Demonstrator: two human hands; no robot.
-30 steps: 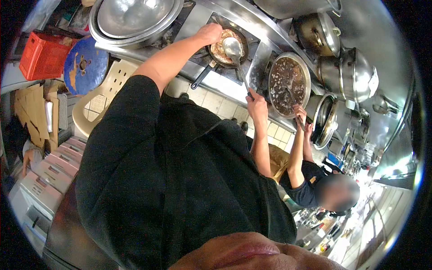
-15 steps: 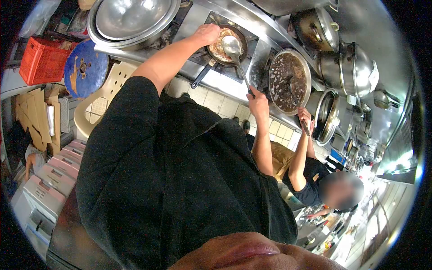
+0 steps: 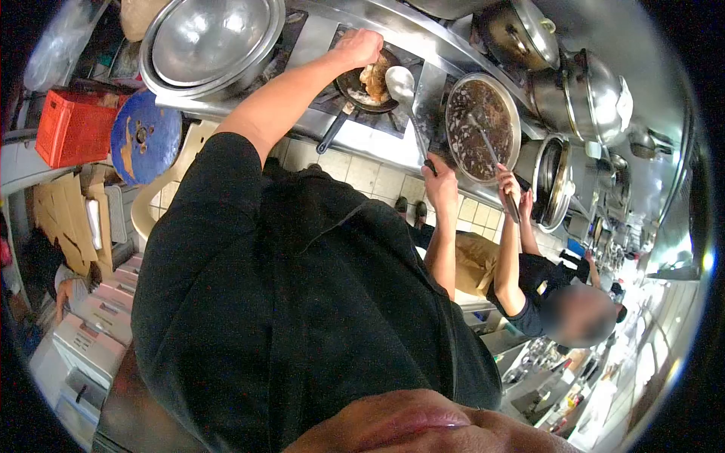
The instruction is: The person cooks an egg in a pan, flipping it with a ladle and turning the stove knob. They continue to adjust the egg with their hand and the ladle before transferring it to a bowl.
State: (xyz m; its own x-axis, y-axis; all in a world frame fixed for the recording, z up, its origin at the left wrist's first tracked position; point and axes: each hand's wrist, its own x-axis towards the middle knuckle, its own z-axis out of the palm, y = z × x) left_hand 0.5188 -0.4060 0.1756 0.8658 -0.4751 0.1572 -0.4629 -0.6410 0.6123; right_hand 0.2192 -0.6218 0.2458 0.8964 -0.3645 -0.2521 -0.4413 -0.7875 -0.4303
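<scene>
My left hand (image 3: 360,49) is closed above the far-left rim of a small black frying pan (image 3: 350,92), and what its fingers grip is hidden. Browned, pale-edged food (image 3: 374,78) stands bunched below those fingers, with dark pan bottom showing around it. In my right hand (image 3: 441,186) is the black handle of a metal ladle (image 3: 400,83). Its bowl is over the pan's right side, beside the food. The pan sits on the stove (image 3: 311,49), its handle pointing toward me.
To the right a co-worker's hand (image 3: 507,181) holds a utensil in a wide pot of brown liquid (image 3: 451,121). Large metal bowls (image 3: 215,38) stand at left, near a blue round stool (image 3: 143,136) and a red crate (image 3: 75,127). Lidded pots (image 3: 581,94) line the right.
The food, spread across the pan before, is now bunched up. My left hand has shifted slightly right and away, and the ladle bowl has moved right. The co-worker's utensil has shifted in the pot.
</scene>
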